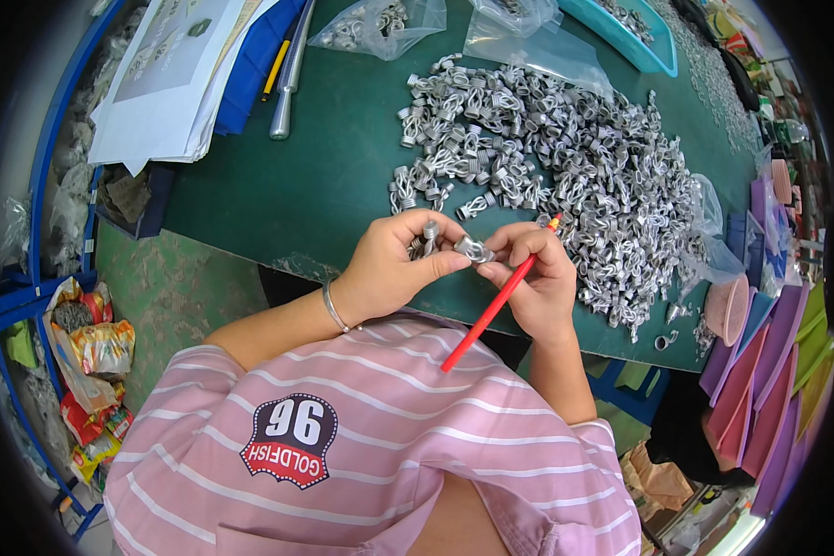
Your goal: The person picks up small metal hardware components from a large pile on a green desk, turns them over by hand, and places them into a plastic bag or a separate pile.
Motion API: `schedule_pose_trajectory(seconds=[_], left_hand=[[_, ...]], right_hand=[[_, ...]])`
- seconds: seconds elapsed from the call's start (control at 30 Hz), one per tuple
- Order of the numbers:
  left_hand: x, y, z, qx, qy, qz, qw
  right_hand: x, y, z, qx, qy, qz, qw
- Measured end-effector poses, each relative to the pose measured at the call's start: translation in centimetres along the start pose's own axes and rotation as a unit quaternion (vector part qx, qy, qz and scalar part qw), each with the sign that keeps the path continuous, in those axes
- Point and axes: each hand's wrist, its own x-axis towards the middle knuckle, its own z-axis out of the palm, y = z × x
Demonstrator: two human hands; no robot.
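Observation:
My left hand is closed around at least one small silver metal fitting, with a ribbed collar and looped strands, which pokes up from its curled fingers. Between both hands' fingertips sits another silver metal fitting. My right hand pinches that piece while a red pencil-like stick with a yellow tip lies across its palm, the tip pointing away from me. Just beyond both hands, a large heap of similar metal fittings spreads over the green tabletop.
Clear plastic bags and a turquoise tray of metal pieces stand at the far side. Papers, a metal rod and a yellow pencil lie far left. Blue shelving borders the left; colored bins stand right.

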Motion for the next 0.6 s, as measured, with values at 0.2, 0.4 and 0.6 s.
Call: schedule_pose_trajectory(seconds=[0.2, 0.4, 0.6], left_hand=[[0.1, 0.3, 0.0, 0.081, -0.002, 0.192, 0.978], [-0.2, 0.9, 0.0, 0.041, 0.005, 0.15, 0.988], [-0.1, -0.4, -0.1, -0.226, -0.037, -0.096, 0.969]], right_hand=[[-0.4, 0.8, 0.6, 0.159, 0.001, 0.022, 0.987], [-0.3, 0.8, 0.7, 0.043, 0.055, -0.096, 0.993], [-0.2, -0.3, 1.8, -0.041, 0.064, -0.172, 0.982]])
